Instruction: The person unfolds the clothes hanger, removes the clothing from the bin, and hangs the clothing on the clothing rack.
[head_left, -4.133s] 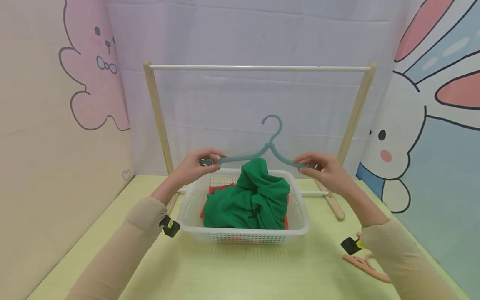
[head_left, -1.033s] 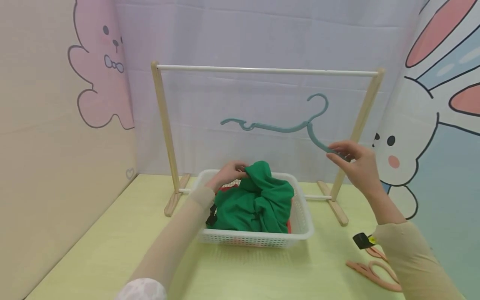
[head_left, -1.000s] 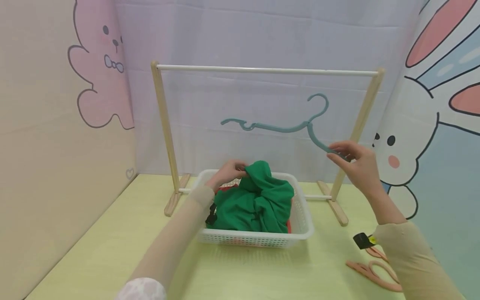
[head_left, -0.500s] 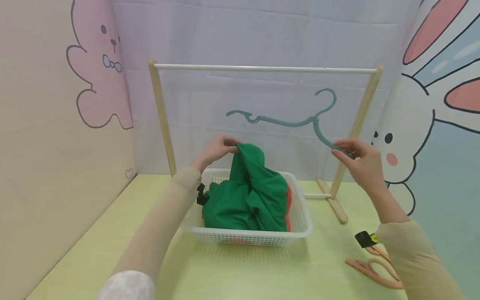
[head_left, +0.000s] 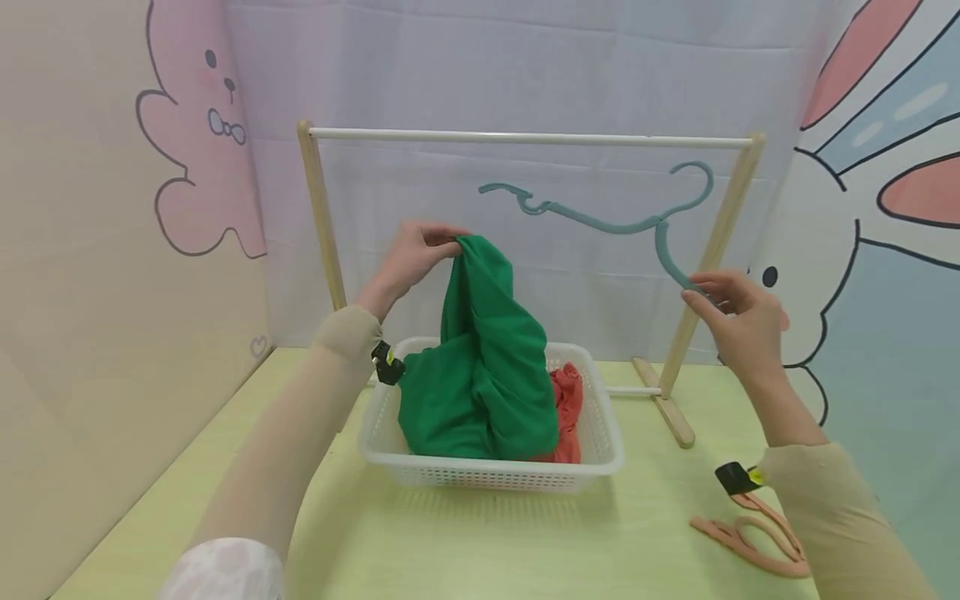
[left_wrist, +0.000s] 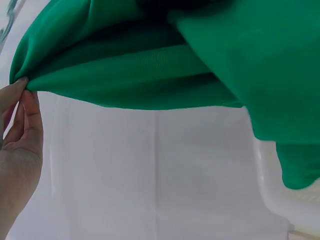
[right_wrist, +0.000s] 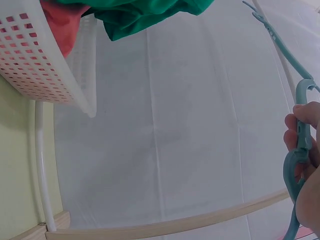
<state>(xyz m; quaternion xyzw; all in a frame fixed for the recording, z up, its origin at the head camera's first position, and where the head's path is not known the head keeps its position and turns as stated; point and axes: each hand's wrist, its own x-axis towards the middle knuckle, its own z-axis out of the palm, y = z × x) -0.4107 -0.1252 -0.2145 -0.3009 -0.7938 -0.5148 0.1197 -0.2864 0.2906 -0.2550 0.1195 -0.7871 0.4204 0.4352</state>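
Observation:
In the head view the left hand (head_left: 411, 257) pinches the top edge of a green cloth (head_left: 495, 367), lifting part of it above the white basket (head_left: 495, 473); its lower part lies in the basket. The left wrist view shows thumb and fingers (left_wrist: 31, 107) pinching a gathered corner of the green cloth (left_wrist: 150, 75). The right hand (head_left: 742, 325) grips one arm of a blue-green hanger (head_left: 615, 227), held up at the right with its hook uppermost. In the right wrist view the fingers curl round the hanger (right_wrist: 302, 125).
Red cloth (head_left: 567, 408) lies in the basket beside the green one. A rack with a white bar (head_left: 525, 137) and wooden legs (head_left: 678, 421) stands behind. Orange hangers (head_left: 750, 546) lie on the table (head_left: 465, 558) at the right, partly behind the right sleeve.
The left hand has let go of the hanger, taken hold of the green cloth and raised it, uncovering more red cloth. The hanger has moved right and up in the right hand.

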